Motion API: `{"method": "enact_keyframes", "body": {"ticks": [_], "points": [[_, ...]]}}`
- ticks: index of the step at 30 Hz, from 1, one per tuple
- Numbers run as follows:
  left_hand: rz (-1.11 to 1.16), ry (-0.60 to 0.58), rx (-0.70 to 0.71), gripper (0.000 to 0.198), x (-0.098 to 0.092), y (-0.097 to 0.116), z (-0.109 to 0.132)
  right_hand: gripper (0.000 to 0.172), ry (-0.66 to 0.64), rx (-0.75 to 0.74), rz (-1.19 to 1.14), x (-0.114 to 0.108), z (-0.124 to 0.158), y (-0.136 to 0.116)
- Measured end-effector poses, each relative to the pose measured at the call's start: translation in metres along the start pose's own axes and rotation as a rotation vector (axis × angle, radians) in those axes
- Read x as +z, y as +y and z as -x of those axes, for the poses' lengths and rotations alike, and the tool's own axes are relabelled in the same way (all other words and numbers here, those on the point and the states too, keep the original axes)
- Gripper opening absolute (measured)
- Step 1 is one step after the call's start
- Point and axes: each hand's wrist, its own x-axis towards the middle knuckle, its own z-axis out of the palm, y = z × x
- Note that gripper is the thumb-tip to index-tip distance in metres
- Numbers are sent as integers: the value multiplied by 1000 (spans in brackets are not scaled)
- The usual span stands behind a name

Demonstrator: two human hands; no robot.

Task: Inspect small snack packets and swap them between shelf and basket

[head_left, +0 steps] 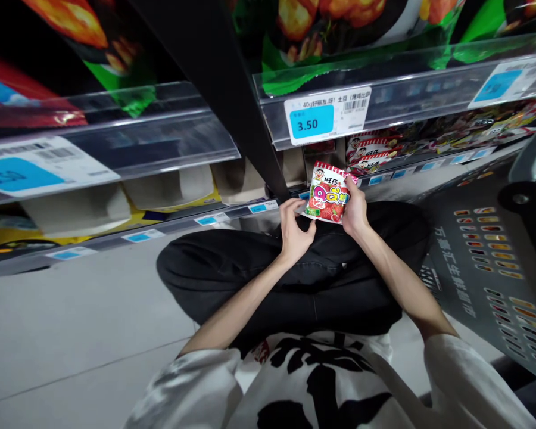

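Black shelving [209, 59] runs across the whole upper part of the view, its dark upright coming down between two bays toward the pale tiled floor [93, 322]. The person is low down in front of it, in dark trousers [232, 256] with the knees turned outward, and a white shirt [192, 387] with large black print. A grey basket [446, 256] with slotted walls and pale lettering stands just beside the person's right knee, coloured things showing through the slots. On the upper shelf stand large bags [361, 15] in black and green, behind a clear front strip. Pale cartons [174, 187] with yellow edges line the lower shelf on the left; small red-and-white packets [373, 156] lie on it, right of the upright.

The right hand [356, 211] holds a strawberry-pictured candy packet [326, 196] by its right edge, thumb on the front and the other fingers hidden behind, pinching it. The packet is above the person's lap, in front of the lower shelf, its printed face toward the camera. The left hand [296, 229] curves around its lower left corner, thumb and fingers spread apart; whether they touch it cannot be told. The nearest price label [326, 116] reads 3.50.
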Motion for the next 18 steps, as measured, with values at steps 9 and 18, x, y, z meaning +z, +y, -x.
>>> {"method": "enact_keyframes", "body": {"ticks": [9, 18], "points": [[-205, -201, 322, 58, 0, 1, 5, 47, -168, 10, 171, 0, 5, 3], [-24, -192, 222, 64, -2, -3, -1, 65, -349, -57, 357, -6, 6, 5]]}}
